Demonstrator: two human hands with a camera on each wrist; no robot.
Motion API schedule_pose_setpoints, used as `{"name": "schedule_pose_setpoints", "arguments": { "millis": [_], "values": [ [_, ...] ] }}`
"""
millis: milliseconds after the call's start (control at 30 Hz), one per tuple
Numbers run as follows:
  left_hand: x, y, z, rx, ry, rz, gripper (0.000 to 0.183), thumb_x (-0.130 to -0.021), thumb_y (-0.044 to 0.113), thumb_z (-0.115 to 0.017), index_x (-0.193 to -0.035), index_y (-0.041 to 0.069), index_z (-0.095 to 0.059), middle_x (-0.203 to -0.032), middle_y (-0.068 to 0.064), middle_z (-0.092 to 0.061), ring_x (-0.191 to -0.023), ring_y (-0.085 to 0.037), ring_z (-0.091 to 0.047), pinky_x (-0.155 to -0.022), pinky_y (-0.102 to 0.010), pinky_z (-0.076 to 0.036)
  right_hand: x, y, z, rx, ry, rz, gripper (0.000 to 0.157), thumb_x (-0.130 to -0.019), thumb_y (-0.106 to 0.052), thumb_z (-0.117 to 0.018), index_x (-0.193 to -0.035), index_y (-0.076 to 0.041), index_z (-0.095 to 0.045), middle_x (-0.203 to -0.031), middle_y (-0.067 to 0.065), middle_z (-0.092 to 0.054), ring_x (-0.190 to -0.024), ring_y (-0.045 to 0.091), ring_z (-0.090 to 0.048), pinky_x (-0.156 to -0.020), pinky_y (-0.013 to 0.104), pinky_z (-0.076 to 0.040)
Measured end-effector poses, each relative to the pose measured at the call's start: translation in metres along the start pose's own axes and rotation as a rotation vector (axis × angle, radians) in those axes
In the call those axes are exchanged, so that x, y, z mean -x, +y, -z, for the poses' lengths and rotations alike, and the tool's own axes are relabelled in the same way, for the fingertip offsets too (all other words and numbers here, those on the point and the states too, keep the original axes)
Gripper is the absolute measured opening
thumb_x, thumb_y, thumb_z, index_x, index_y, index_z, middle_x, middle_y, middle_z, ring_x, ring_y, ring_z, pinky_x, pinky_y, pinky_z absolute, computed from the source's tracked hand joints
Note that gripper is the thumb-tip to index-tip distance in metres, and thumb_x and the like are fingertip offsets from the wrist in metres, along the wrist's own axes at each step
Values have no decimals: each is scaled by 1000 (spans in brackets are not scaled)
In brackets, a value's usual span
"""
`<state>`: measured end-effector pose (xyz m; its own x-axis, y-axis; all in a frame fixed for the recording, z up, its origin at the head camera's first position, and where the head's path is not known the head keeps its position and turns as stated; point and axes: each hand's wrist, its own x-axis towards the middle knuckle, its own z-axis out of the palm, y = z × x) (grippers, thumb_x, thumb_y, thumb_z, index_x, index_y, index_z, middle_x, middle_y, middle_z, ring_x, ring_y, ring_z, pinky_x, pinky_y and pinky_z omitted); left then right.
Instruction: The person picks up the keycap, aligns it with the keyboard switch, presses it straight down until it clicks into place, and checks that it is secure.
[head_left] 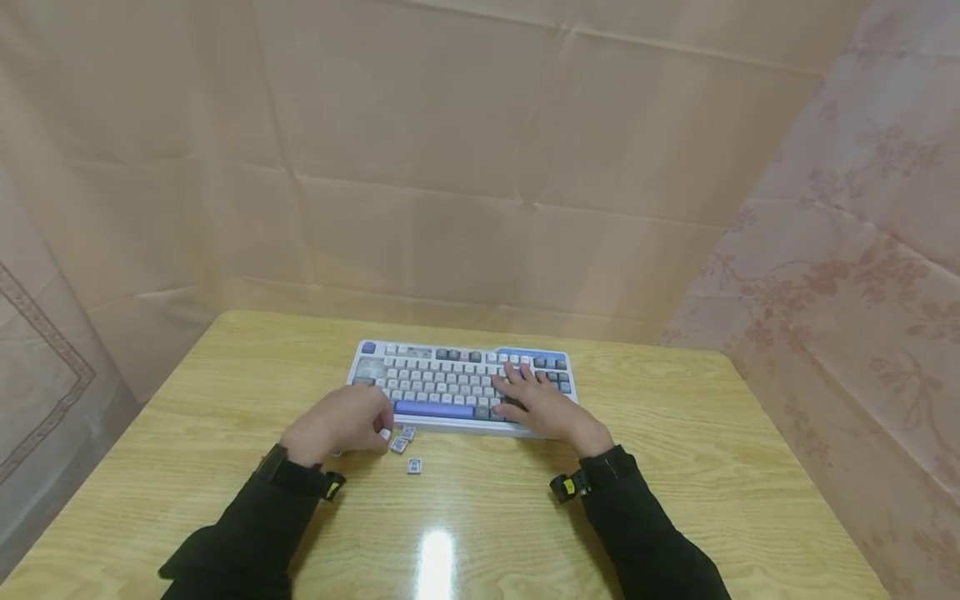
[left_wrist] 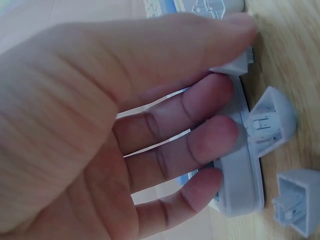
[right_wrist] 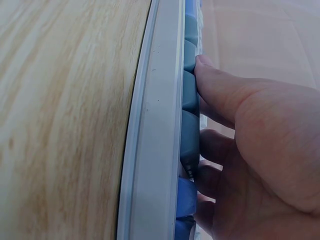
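A white keyboard [head_left: 438, 387] with grey keys and a purple space bar lies on the table. By its lower left corner my left hand [head_left: 345, 421] pinches a small white keycap [left_wrist: 237, 65] between thumb and index finger, the other fingers loosely bent beside the keyboard's front edge. Loose keycaps [head_left: 400, 445] lie just in front of that edge, and one keycap [head_left: 414, 466] sits closer to me; two show their hollow undersides in the left wrist view. My right hand [head_left: 543, 408] rests spread over the keyboard's right side, fingertips on the keys. The left hand hides the lower left keys.
The wooden table [head_left: 660, 500] extends around the keyboard to its front and sides. Behind it hangs a beige cloth [head_left: 480, 167], with a flower-patterned cloth [head_left: 847, 275] on the right. Each wrist wears a black strap with a small device [head_left: 570, 486].
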<state>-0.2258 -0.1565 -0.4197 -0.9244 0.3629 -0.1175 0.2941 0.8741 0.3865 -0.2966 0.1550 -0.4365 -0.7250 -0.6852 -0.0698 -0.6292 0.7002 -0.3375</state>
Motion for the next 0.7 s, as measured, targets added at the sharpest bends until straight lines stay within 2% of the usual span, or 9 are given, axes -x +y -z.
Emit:
{"name": "schedule_pose_setpoints", "arguments": {
  "millis": [267, 400, 567, 633, 700],
  "values": [
    [1, 2, 3, -2, 12, 5, 11, -73, 25, -78, -72, 20, -68, -66, 7, -58, -62, -14, -52, -56, -31, -43, 0, -1, 0, 4, 2, -6, 58, -100, -40, -42, -148, -11, -31, -155, 18, -15, -140, 39, -7, -110, 55, -8],
    [-3, 0, 9, 17, 57, -59, 10, -75, 25, -77, -72, 22, -68, -66, 10, -59, -60, -11, -52, -56, -30, -45, 1, 0, -1, 3, 1, -12, 58, -100, -40, -42, -148, -11, -31, -155, 17, -15, -140, 38, -6, -110, 55, -8],
    [-20, -5, 23, 40, 151, -176, 12, -77, 25, -76, -85, 18, -73, -77, 10, -64, -67, -8, -56, -64, -31, -49, 2, 0, 1, -8, 7, -11, 57, -100, -40, -42, -148, -11, -31, -155, 17, -15, -140, 38, -7, -110, 55, -8],
    [-29, -8, 29, 22, 180, -196, 15, -77, 26, -75, -88, 16, -73, -80, 8, -65, -71, -9, -57, -66, -32, -49, 1, 0, 1, -13, 9, -4, 57, -99, -40, -43, -148, -11, -32, -155, 18, -15, -140, 39, -7, -110, 55, -8],
    [-38, -11, 33, 8, 196, -185, 16, -79, 28, -74, -90, 16, -73, -81, 7, -65, -72, -10, -56, -66, -33, -49, 0, 0, 1, -9, 8, -2, 57, -100, -40, -42, -148, -11, -32, -155, 18, -16, -140, 39, -7, -110, 55, -8]
  ]
}}
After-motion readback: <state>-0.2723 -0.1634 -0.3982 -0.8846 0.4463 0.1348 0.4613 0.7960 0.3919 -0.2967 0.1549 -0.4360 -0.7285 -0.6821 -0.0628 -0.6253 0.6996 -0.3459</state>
